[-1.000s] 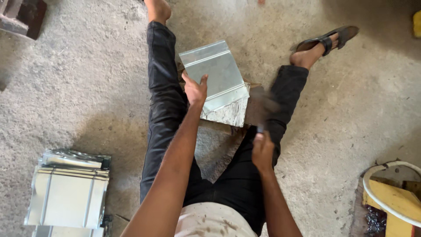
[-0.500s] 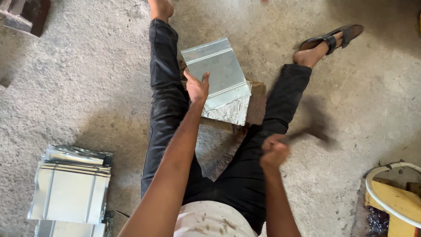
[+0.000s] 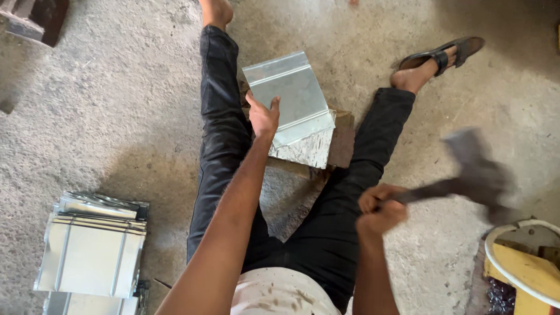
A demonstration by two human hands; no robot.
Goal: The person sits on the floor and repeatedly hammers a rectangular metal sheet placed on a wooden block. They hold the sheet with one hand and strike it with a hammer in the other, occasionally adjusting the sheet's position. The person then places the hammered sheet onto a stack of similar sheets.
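Two hands at work, as I watch remotely: my left hand point(image 3: 263, 116) lies flat, fingers spread, pressing one sheet-metal panel point(image 3: 291, 96) that rests on a block point(image 3: 315, 149) between my outstretched legs. My right hand point(image 3: 379, 209) is clenched around the handle of one hammer point(image 3: 475, 169), its head blurred out to my right, well apart from the panel. One stack of similar metal panels point(image 3: 93, 251) sits on the concrete floor point(image 3: 105, 116) to my left. One sandal point(image 3: 443, 52) shows on my right foot.
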